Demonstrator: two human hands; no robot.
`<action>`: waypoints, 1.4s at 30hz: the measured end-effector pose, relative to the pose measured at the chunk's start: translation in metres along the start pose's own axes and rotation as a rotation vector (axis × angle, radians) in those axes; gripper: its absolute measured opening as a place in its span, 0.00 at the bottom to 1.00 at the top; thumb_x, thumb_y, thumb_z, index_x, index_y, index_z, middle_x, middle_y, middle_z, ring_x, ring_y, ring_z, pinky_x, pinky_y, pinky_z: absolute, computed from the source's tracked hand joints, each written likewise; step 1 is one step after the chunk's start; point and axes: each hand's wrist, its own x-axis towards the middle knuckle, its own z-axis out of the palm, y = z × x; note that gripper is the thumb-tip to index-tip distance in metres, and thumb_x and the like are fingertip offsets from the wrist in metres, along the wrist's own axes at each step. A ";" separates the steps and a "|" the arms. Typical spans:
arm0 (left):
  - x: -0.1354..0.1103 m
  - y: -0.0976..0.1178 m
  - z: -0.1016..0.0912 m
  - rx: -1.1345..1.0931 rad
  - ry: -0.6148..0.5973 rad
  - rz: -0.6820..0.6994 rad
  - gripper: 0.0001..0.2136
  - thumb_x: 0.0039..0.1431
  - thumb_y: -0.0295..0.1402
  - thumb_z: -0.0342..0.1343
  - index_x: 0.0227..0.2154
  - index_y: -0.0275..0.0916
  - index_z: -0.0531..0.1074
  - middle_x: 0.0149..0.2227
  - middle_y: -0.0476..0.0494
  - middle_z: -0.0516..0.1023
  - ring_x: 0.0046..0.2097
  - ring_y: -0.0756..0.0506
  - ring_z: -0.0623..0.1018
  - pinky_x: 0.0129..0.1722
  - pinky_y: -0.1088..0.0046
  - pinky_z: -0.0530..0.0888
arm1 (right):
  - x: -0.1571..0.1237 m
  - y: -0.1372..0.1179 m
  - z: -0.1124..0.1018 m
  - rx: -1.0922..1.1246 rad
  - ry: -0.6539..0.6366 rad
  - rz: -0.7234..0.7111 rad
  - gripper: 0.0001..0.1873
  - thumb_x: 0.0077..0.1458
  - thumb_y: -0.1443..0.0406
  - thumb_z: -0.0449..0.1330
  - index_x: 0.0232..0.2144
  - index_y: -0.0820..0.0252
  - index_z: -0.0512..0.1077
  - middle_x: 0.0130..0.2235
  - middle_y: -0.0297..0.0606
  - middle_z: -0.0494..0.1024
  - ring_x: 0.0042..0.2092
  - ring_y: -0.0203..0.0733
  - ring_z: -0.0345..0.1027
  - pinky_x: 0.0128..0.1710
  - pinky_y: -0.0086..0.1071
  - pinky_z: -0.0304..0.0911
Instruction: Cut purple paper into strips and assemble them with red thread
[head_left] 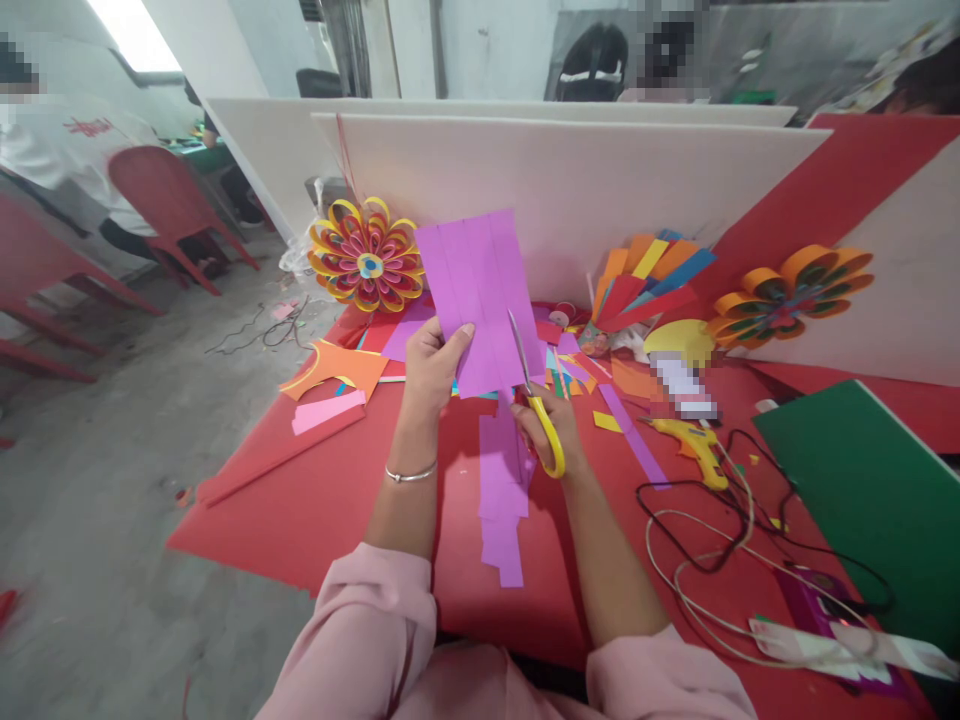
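My left hand (433, 362) pinches the lower left edge of a purple paper sheet (480, 290) held upright, creased into vertical strips. My right hand (551, 432) grips yellow-handled scissors (534, 398), their blades cutting up into the sheet's right side. Cut purple strips (502, 500) lie on the red board (315, 500) under my hands.
A yellow glue gun (694, 442) with looping cords (712, 560) lies to the right, beside a green sheet (870, 490). Paper flowers (367, 255) (791, 292), a fan of coloured strips (649, 280) and scraps lie before white boards (600, 180). Red chairs (169, 205) and a seated person at left.
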 end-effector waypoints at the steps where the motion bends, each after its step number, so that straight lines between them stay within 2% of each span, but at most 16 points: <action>1: 0.000 0.000 0.000 -0.001 0.002 0.005 0.08 0.51 0.34 0.73 0.34 0.42 0.81 0.34 0.49 0.85 0.32 0.50 0.81 0.36 0.73 0.78 | 0.000 0.000 0.000 0.000 0.000 0.003 0.09 0.59 0.57 0.63 0.35 0.55 0.72 0.20 0.25 0.63 0.20 0.33 0.56 0.20 0.30 0.52; 2: 0.000 -0.001 0.000 -0.004 0.004 0.009 0.08 0.51 0.35 0.73 0.33 0.42 0.81 0.33 0.49 0.85 0.32 0.51 0.81 0.35 0.74 0.78 | 0.001 -0.001 0.000 0.005 -0.001 0.012 0.10 0.58 0.58 0.64 0.41 0.55 0.73 0.21 0.25 0.65 0.21 0.33 0.57 0.20 0.29 0.53; 4: 0.001 -0.002 0.000 -0.021 0.007 0.013 0.09 0.50 0.36 0.73 0.33 0.42 0.81 0.32 0.50 0.84 0.31 0.51 0.80 0.34 0.74 0.78 | 0.002 -0.003 -0.001 0.034 -0.002 0.036 0.26 0.58 0.58 0.65 0.58 0.55 0.71 0.23 0.25 0.71 0.21 0.33 0.59 0.20 0.28 0.55; 6: 0.002 -0.002 0.000 -0.040 0.010 0.006 0.09 0.49 0.37 0.73 0.32 0.42 0.81 0.31 0.50 0.84 0.30 0.51 0.80 0.33 0.74 0.77 | 0.002 -0.007 -0.001 0.071 0.000 0.056 0.44 0.57 0.57 0.67 0.72 0.52 0.57 0.27 0.26 0.77 0.21 0.33 0.60 0.20 0.28 0.57; 8: 0.003 -0.003 0.000 -0.044 0.010 -0.007 0.10 0.48 0.38 0.73 0.32 0.42 0.81 0.31 0.50 0.85 0.31 0.50 0.80 0.33 0.74 0.78 | 0.001 -0.010 -0.001 0.098 -0.004 0.059 0.54 0.58 0.55 0.68 0.77 0.51 0.45 0.28 0.26 0.79 0.19 0.31 0.59 0.19 0.27 0.58; 10: 0.003 -0.003 0.001 -0.041 0.015 -0.025 0.11 0.48 0.38 0.74 0.32 0.42 0.81 0.31 0.50 0.84 0.31 0.50 0.80 0.33 0.74 0.78 | 0.000 -0.014 -0.002 0.107 -0.014 0.054 0.57 0.59 0.52 0.67 0.79 0.50 0.39 0.29 0.27 0.80 0.18 0.31 0.59 0.19 0.27 0.59; 15: 0.003 -0.001 0.002 -0.066 0.033 -0.059 0.12 0.47 0.39 0.74 0.32 0.41 0.80 0.31 0.49 0.84 0.31 0.50 0.80 0.33 0.74 0.77 | -0.003 -0.015 -0.003 0.072 -0.046 0.063 0.52 0.66 0.50 0.62 0.79 0.52 0.38 0.32 0.31 0.81 0.18 0.30 0.62 0.19 0.26 0.62; 19: 0.004 -0.001 0.003 -0.078 0.034 -0.056 0.12 0.47 0.39 0.74 0.32 0.41 0.80 0.30 0.49 0.83 0.31 0.50 0.80 0.34 0.74 0.77 | -0.003 -0.014 -0.006 0.020 -0.073 0.086 0.54 0.65 0.46 0.62 0.79 0.48 0.35 0.35 0.33 0.82 0.19 0.32 0.68 0.19 0.27 0.67; 22: 0.004 -0.001 0.003 -0.095 0.025 -0.049 0.14 0.44 0.39 0.75 0.31 0.40 0.80 0.30 0.50 0.83 0.30 0.51 0.80 0.33 0.75 0.77 | -0.003 -0.014 -0.008 0.004 -0.089 0.102 0.54 0.65 0.43 0.60 0.79 0.46 0.35 0.36 0.33 0.83 0.20 0.33 0.69 0.19 0.27 0.68; 25: 0.006 -0.002 0.002 -0.113 0.018 -0.053 0.16 0.42 0.40 0.77 0.33 0.40 0.81 0.31 0.49 0.84 0.30 0.51 0.80 0.32 0.75 0.76 | -0.003 -0.013 -0.010 -0.002 -0.096 0.100 0.51 0.65 0.42 0.59 0.79 0.45 0.41 0.37 0.33 0.82 0.19 0.32 0.69 0.19 0.28 0.68; 28: 0.007 -0.004 0.002 -0.140 0.016 -0.051 0.17 0.42 0.41 0.77 0.33 0.41 0.80 0.31 0.49 0.84 0.30 0.50 0.80 0.32 0.75 0.77 | -0.002 -0.012 -0.011 0.007 -0.113 0.082 0.45 0.66 0.43 0.59 0.77 0.46 0.50 0.35 0.32 0.81 0.18 0.30 0.64 0.18 0.27 0.64; 31: 0.008 -0.005 0.001 -0.160 0.009 -0.028 0.16 0.44 0.42 0.77 0.33 0.41 0.80 0.31 0.49 0.84 0.31 0.50 0.80 0.34 0.73 0.78 | -0.002 -0.013 -0.009 0.054 -0.101 0.062 0.37 0.66 0.45 0.60 0.71 0.49 0.61 0.30 0.28 0.75 0.19 0.30 0.58 0.17 0.27 0.57; 34: 0.007 -0.005 0.001 -0.131 -0.011 -0.031 0.16 0.44 0.41 0.76 0.33 0.41 0.80 0.31 0.49 0.84 0.31 0.50 0.81 0.34 0.73 0.78 | -0.002 -0.013 -0.008 0.080 -0.100 0.046 0.25 0.65 0.49 0.61 0.58 0.54 0.71 0.26 0.25 0.67 0.21 0.31 0.56 0.18 0.27 0.54; 37: 0.004 -0.004 0.001 -0.084 -0.045 -0.045 0.15 0.46 0.41 0.75 0.33 0.42 0.79 0.29 0.50 0.83 0.30 0.49 0.80 0.35 0.72 0.78 | -0.002 -0.014 -0.008 0.070 -0.125 0.038 0.16 0.62 0.54 0.61 0.48 0.55 0.70 0.23 0.23 0.63 0.20 0.32 0.55 0.19 0.28 0.54; 42: 0.001 -0.001 0.002 -0.040 -0.111 -0.063 0.13 0.47 0.40 0.73 0.34 0.42 0.79 0.28 0.51 0.82 0.31 0.48 0.80 0.37 0.70 0.79 | -0.001 -0.014 -0.009 0.044 -0.124 0.031 0.10 0.58 0.61 0.57 0.42 0.54 0.67 0.23 0.24 0.66 0.20 0.33 0.58 0.20 0.29 0.56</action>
